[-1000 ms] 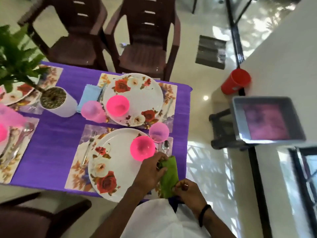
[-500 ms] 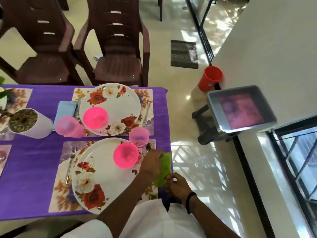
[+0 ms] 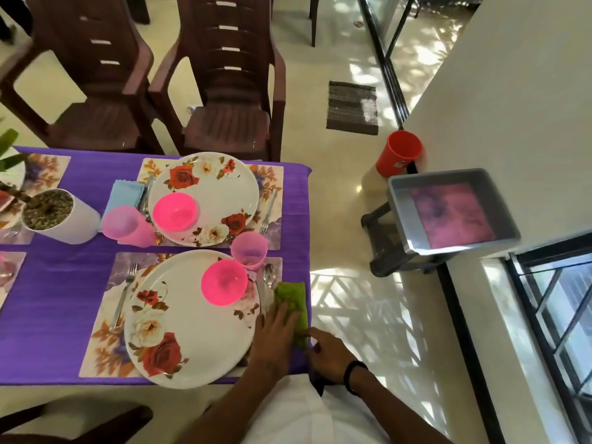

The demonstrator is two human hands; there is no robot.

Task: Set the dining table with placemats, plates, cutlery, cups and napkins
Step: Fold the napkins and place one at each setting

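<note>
A folded green cloth napkin (image 3: 293, 307) lies at the table's right edge, just beside the near floral plate (image 3: 189, 318). The left hand (image 3: 275, 328) presses it flat, fingers straight; the right hand (image 3: 326, 349) touches its near end — whether it pinches, I cannot tell. Best to smooth it straight, parallel to the steel spoon (image 3: 270, 277) — clear of the edge.

No readable text, labels or numbers
</note>
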